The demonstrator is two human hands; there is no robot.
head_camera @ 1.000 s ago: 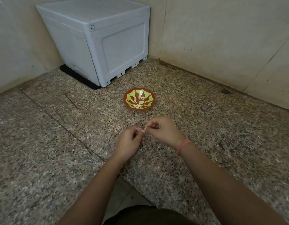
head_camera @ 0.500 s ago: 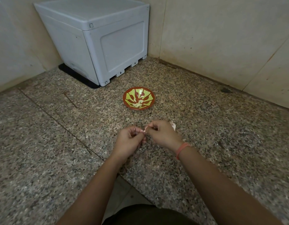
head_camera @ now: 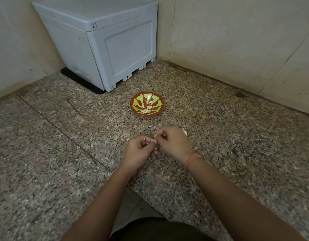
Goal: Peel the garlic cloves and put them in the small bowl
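Head camera view from above a person seated on a speckled granite floor (head_camera: 63,153): both hands meet at mid-frame over a single garlic clove (head_camera: 155,140), the left hand (head_camera: 139,150) curled round it from below while the right hand (head_camera: 172,141) pinches at its pale tip with thumb and forefinger, apparently working the skin loose. The clove is too small and too covered to tell which way its long axis runs. The small bowl (head_camera: 135,111), red with green rays, sits on the floor straight ahead of the hands, near but apart from them, with a few peeled cloves (head_camera: 146,110) in its bottom. The right hand looks slightly the nearer, so the drop should be a short forward reach. A grey plastic box (head_camera: 101,40) stands in the corner beyond
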